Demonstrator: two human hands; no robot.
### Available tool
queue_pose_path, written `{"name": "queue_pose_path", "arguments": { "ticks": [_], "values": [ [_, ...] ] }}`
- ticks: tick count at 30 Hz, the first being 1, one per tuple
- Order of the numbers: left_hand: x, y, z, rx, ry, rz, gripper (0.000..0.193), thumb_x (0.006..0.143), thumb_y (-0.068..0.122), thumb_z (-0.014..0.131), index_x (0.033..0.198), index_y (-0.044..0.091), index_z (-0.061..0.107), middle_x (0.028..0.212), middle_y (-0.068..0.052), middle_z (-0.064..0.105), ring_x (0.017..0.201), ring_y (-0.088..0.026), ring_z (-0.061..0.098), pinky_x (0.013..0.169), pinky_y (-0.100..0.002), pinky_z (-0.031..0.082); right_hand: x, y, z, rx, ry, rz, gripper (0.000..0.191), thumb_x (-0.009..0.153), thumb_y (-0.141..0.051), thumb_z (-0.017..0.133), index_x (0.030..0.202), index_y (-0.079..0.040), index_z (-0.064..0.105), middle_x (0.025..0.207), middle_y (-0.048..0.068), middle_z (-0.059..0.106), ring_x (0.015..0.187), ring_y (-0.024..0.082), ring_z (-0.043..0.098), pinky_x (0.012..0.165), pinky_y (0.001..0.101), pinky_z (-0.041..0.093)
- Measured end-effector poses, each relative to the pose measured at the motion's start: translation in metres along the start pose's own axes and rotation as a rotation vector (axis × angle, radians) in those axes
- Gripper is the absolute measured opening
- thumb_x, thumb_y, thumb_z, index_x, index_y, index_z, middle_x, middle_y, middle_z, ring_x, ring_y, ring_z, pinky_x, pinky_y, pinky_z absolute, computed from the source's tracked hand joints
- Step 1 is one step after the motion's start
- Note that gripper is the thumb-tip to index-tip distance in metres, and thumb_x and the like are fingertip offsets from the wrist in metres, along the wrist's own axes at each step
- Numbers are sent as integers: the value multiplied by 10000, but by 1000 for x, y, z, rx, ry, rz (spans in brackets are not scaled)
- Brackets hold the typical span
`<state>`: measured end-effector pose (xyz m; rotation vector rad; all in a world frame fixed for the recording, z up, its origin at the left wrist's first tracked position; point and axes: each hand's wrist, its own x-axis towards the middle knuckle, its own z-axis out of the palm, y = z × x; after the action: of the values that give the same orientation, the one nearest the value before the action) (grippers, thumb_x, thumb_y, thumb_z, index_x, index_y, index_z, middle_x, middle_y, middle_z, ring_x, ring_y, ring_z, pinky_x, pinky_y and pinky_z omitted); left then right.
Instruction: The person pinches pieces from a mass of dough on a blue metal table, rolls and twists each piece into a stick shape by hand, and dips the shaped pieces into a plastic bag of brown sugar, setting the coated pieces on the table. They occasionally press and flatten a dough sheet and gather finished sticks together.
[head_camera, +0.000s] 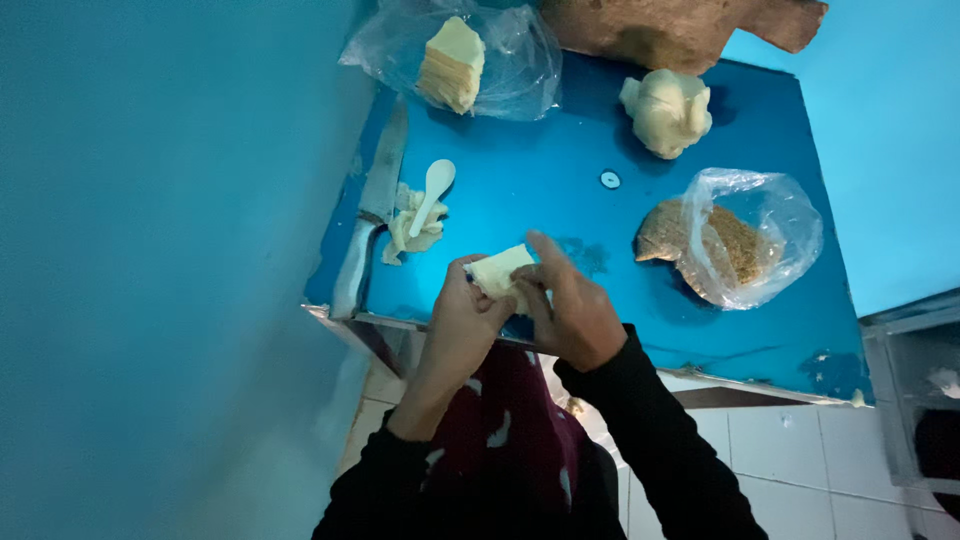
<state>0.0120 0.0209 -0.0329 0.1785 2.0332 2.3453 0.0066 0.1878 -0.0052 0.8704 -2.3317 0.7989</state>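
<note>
Both my hands meet over the near edge of a blue table (560, 170). My left hand (462, 325) and my right hand (572, 312) together pinch a small pale square of dough (499, 270), folding it between fingers and thumbs. Left of the hands lie a few crumpled dough scraps (410, 232) with a white plastic spoon (433, 190) resting on them. A large knife (372, 215) lies along the table's left edge.
A clear bag with a stack of pale dough sheets (453, 63) sits at the back left. A lump of dough (668, 110) is at the back, an open bag of brown filling (735, 240) at the right. White tiled floor shows below.
</note>
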Motion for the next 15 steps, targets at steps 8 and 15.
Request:
{"name": "queue_pose_path", "arguments": {
  "ticks": [8,15],
  "values": [
    [3,-3,1,-22,-26,-76,580,911,17,652,1395,-34,336,1153,-217,698,1045,-227,736,839,-325,612,-3,13,-7,532,-37,620,632,991,-3,655,1530,-33,324,1011,122,760,908,216,718,834,344,585],
    [2,1,4,220,22,-133,489,993,97,591,1431,9,392,1023,-232,752,880,-234,714,720,-332,553,-6,26,-5,613,28,444,644,960,29,660,1528,12,357,1020,110,653,945,174,665,864,317,567]
  ]
}}
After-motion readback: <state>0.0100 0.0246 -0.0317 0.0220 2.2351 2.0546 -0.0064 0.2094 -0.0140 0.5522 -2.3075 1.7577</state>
